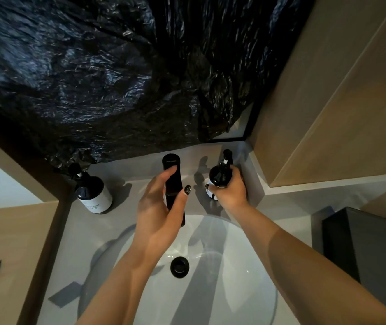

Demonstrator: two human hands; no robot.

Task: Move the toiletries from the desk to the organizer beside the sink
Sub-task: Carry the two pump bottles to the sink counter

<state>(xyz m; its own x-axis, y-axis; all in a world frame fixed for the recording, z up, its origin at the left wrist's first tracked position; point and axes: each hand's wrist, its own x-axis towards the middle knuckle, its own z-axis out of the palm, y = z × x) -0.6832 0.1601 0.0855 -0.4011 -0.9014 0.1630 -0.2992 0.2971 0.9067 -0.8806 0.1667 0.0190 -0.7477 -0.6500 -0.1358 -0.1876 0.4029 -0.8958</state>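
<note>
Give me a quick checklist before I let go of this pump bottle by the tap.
1. Right hand grips the pump bottle: ok.
2. Bottle upright: ok.
3. Bottle base resting on the counter: cannot tell, the hand hides it.
4. Left hand free: ok, open, fingers by the black faucet.
5. Second pump bottle standing left of the sink: ok.
6. Organizer in place: cannot tell; only a dark box shows at right.

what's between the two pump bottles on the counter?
Head view: the black faucet and the open left hand at it lie between the left pump bottle and the right-hand-held pump bottle.
</note>
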